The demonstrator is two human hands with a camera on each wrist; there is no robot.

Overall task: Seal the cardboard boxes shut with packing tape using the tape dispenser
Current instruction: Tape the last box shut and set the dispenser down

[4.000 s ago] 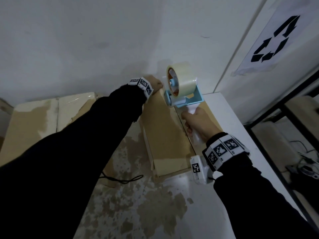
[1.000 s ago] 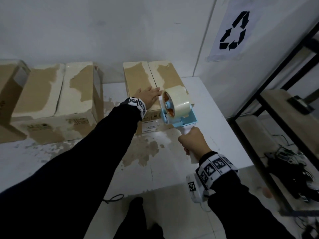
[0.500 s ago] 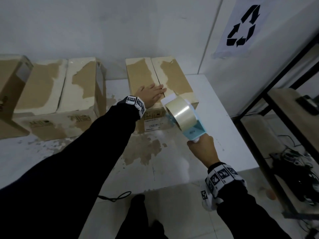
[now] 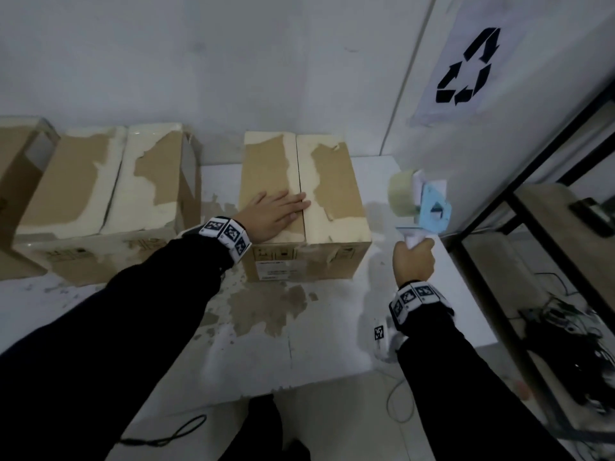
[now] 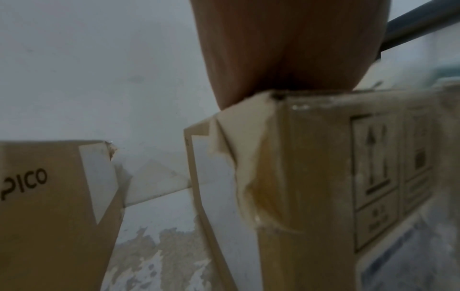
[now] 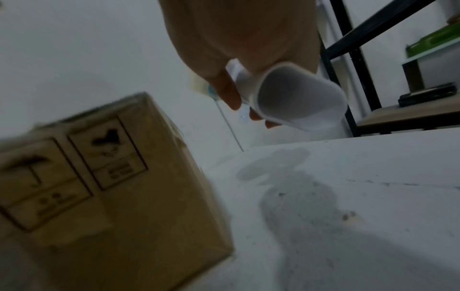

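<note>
left hand (image 4: pixel 274 216): flat on top of the near box (image 4: pixel 336 194), fingers straight, tips reaching the centre seam (image 4: pixel 298 181). Pressing, not gripping.
right hand (image 4: pixel 413 261): wrapped round the white handle of the tape dispenser (image 4: pixel 421 204), held in the air right of the box, over the desk (image 4: pixel 332 327). Not touching the cardboard.
seam state: can't make out a fresh strip along the flaps. Top is patchy with torn liner and old residue, so hard to read.
risk 1: my fingertips lie on the seam. If I run the dispenser down it, I tape over them or hit them with the blade.
risk 2: torn, peeling surface gives poor adhesion, so tape may lift.
risk 3: box is light by the look of it; if I ease off the left hand it may slide on the desk under the pull.
risk 4: can't see a free tape end on the roll (image 4: pixel 401 196); if it has stuck back, nothing feeds.
second box (image 4: pixel 100 181): to the left, well apart from both hands.
</note>
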